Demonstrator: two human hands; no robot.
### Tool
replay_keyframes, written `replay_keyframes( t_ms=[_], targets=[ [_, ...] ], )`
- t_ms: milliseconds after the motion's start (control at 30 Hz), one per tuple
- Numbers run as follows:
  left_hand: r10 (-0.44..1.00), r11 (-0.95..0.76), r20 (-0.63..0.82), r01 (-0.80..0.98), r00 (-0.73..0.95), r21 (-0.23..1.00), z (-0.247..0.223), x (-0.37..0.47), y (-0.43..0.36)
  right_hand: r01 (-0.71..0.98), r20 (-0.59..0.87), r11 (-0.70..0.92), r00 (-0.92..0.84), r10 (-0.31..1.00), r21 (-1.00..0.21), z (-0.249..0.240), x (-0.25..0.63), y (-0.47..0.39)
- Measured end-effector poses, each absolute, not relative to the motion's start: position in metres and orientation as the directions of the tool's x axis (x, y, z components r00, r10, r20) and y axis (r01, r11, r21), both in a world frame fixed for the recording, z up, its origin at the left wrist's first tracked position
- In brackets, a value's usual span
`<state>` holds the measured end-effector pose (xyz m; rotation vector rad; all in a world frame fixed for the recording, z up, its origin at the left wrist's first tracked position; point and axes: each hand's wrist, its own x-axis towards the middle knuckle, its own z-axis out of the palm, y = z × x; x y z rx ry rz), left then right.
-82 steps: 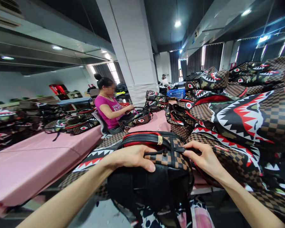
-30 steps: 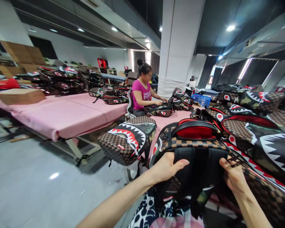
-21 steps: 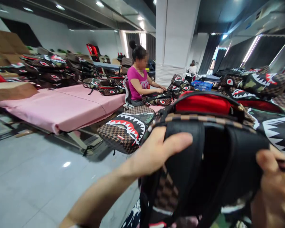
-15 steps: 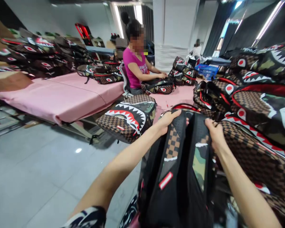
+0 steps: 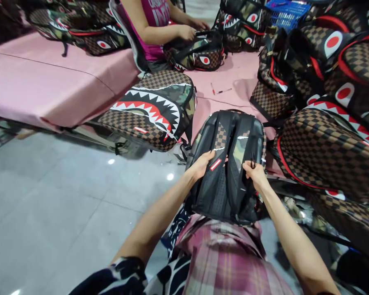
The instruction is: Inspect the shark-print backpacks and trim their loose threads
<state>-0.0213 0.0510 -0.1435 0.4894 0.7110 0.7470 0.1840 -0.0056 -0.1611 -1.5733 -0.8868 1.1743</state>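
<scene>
A black backpack (image 5: 221, 192) lies with its strap side up, its lower end against my lap and its top on the edge of the pink table. My left hand (image 5: 204, 164) is closed around the left shoulder strap (image 5: 220, 138), thumb on top and fingertips showing past its inner edge. With fingers curled, my right hand (image 5: 256, 173) grips the outer edge of the right shoulder strap (image 5: 241, 145). Both straps carry checkered and camouflage patches. A red and white label (image 5: 215, 164) sits just beside my left thumb.
A shark-mouth backpack (image 5: 155, 108) overhangs the pink table (image 5: 238, 67) to the left. Two pens (image 5: 224, 90) lie beyond. Piled checkered backpacks (image 5: 329, 151) crowd the right side. Across the table, a co-worker's hands (image 5: 187, 32) touch another bag (image 5: 199, 51). A blue basket (image 5: 285, 16) stands behind.
My view has tilted down. Both hands have moved from the tops of the straps down toward me along them. The backpack now lies flatter, with its whole strap side showing.
</scene>
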Motion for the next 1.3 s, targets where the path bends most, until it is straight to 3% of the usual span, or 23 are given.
replay_keyframes(
  t_ms=[400,800,833,900,967,1033,1067,1167,1300],
  targets=[
    [0.688,0.714,-0.483,-0.39,0.541,0.581,-0.146,-0.034,0.024,-0.007,-0.288,-0.299,0.297,0.91,-0.954,-0.16,0.179,-0.015],
    [0.658,0.75,-0.598,-0.332,0.458,0.572,-0.143,-0.062,-0.03,0.051,-0.435,-0.442,0.108,0.894,-0.895,-0.138,0.175,-0.07],
    [0.678,0.732,-0.598,-0.315,0.428,0.604,-0.142,-0.061,-0.031,0.059,-0.442,-0.449,0.099,0.891,-0.892,-0.136,0.176,-0.071],
    [0.819,0.571,-0.524,-0.241,0.234,0.785,-0.136,-0.058,-0.036,0.078,-0.455,-0.458,0.05,0.889,-0.885,-0.131,0.177,-0.073],
    [0.965,0.263,-0.263,-0.024,-0.007,0.964,-0.126,-0.049,-0.046,0.088,-0.452,-0.45,-0.011,0.892,-0.889,-0.128,0.178,-0.076],
    [1.0,0.022,-0.021,0.234,-0.009,0.972,-0.115,-0.033,-0.061,0.088,-0.429,-0.425,-0.035,0.902,-0.901,-0.128,0.178,-0.078],
    [0.997,-0.034,0.01,0.313,0.078,0.949,-0.111,-0.022,-0.069,0.086,-0.414,-0.41,-0.021,0.91,-0.908,-0.13,0.177,-0.078],
    [0.959,-0.011,-0.094,0.364,0.269,0.931,-0.109,0.011,-0.085,0.09,-0.373,-0.377,0.061,0.926,-0.922,-0.137,0.173,-0.078],
    [0.937,0.207,-0.253,0.201,0.242,0.958,-0.127,0.029,-0.085,0.094,-0.329,-0.341,0.124,0.936,-0.935,-0.138,0.168,-0.078]
  ],
)
